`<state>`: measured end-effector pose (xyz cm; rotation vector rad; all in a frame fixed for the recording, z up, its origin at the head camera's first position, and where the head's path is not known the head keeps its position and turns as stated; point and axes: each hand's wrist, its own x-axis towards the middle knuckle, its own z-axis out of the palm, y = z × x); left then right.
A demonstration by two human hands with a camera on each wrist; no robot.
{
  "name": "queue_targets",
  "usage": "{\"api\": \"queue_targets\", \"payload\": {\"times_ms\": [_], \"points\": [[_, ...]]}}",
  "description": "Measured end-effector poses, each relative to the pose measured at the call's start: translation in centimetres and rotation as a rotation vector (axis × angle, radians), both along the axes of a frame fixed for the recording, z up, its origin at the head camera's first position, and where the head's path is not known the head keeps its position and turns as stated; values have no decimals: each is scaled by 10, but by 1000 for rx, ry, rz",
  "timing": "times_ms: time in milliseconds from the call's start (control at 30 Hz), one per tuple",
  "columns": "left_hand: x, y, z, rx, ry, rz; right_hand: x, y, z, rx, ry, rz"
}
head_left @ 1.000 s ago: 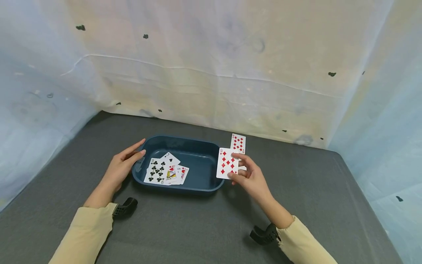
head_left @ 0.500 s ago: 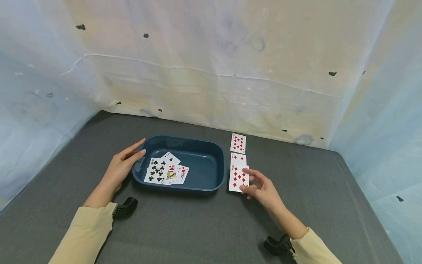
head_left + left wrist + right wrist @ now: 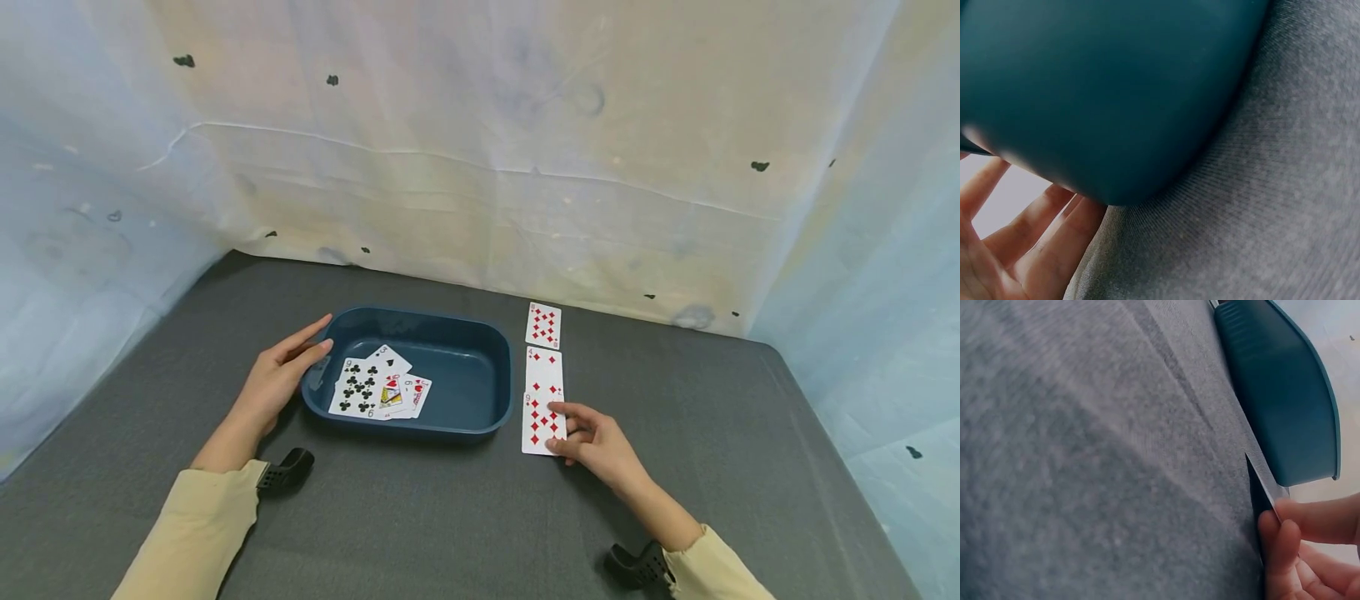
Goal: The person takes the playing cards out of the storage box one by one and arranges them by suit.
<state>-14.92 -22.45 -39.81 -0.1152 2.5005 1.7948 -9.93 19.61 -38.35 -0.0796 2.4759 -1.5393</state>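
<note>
My right hand (image 3: 600,446) pinches the nine of diamonds (image 3: 538,425) by its right side, thumb near the lower corner and index finger higher up. That card lies low over the cloth and overlaps the bottom of another diamond card (image 3: 543,371), apparently a four. In the right wrist view its edge tilts up between thumb and fingers (image 3: 1282,547). My left hand (image 3: 281,371) rests on the left end of a dark blue rectangular tub (image 3: 420,433), thumb and index finger at the rim. In the left wrist view the other fingers lie extended against its outer wall (image 3: 1104,112).
A third diamond card (image 3: 543,325) tops the column right of the tub. Inside the tub lie several overlapping playing cards, a nine of clubs (image 3: 352,390) among them. Grey cloth (image 3: 450,517) covers the table; a pale fabric curtain (image 3: 480,192) hangs behind and at both sides.
My right hand has carried the nine of diamonds from over the tub's right rim rightward and toward me, onto the column's near end. The apparent four is now uncovered. The left hand stays put.
</note>
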Motion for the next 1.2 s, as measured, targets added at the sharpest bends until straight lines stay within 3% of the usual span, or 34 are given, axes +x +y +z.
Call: {"api": "queue_targets", "payload": {"times_ms": [500,700,800,967,1200], "points": [[-1,0,0,-13,-4,4,5,8,4,68,-5,108],[-1,1,0,-15,-10,8,1,7,6,368,224,195],[0,2,0,-10,-13,8,-1,5,8,454,297,209],[0,1,1,-12,-4,8,-4,4,7,387,231,191],[1,1,1,-18,-5,15,-14,-14,13,128,136,109]]}}
